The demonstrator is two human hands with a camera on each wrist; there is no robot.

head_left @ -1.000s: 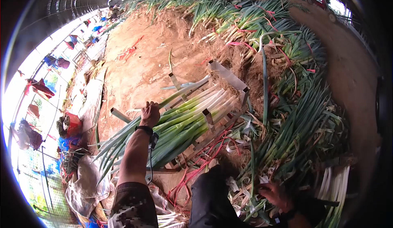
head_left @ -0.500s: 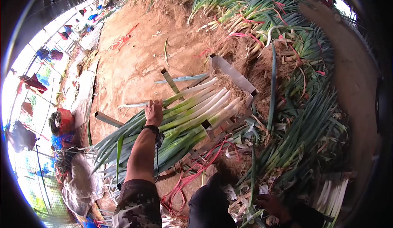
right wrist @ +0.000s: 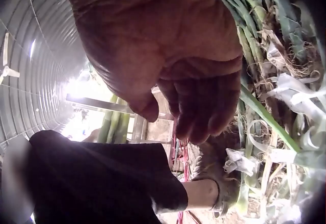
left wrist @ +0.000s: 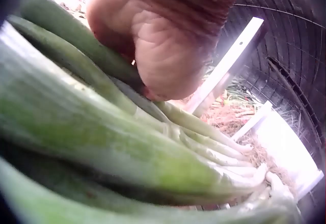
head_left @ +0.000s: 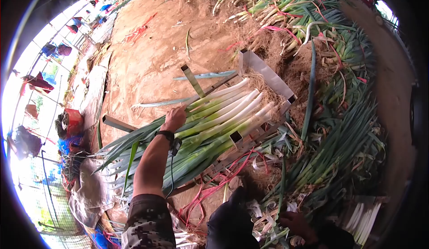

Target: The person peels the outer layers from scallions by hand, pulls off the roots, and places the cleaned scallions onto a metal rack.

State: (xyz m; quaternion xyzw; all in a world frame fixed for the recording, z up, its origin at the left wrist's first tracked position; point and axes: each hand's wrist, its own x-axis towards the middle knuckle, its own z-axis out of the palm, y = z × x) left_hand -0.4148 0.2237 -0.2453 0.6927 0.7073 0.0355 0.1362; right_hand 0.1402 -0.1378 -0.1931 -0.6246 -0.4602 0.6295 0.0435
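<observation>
Long green onions (head_left: 223,110) lie side by side in a low metal frame (head_left: 268,72), white root ends toward its raised plate and leaves trailing to the left. On the far edge of the bundle, my left hand (head_left: 175,118) grips a green onion with bent fingers. The left wrist view shows its palm side (left wrist: 168,56) right over the stalks (left wrist: 132,147); the fingertips are hidden. My right hand (head_left: 297,224) hangs low beside my knee, near loose leaves and peelings. In the right wrist view that hand (right wrist: 168,61) has loosely curled fingers and holds nothing.
Piles of green onions (head_left: 330,146) line the right and back. Pink-red ties (head_left: 214,186) lie beside the frame, close to my dark-clad knee (head_left: 230,220). Single leaves (head_left: 165,102) rest on the earth floor beyond it. Trimmed white stalks (head_left: 362,220) lie at lower right.
The green onion under my left hand has come down among the others in the frame. The left hand stays at the bundle's far edge; the right hand stays low. The head view has shifted slightly.
</observation>
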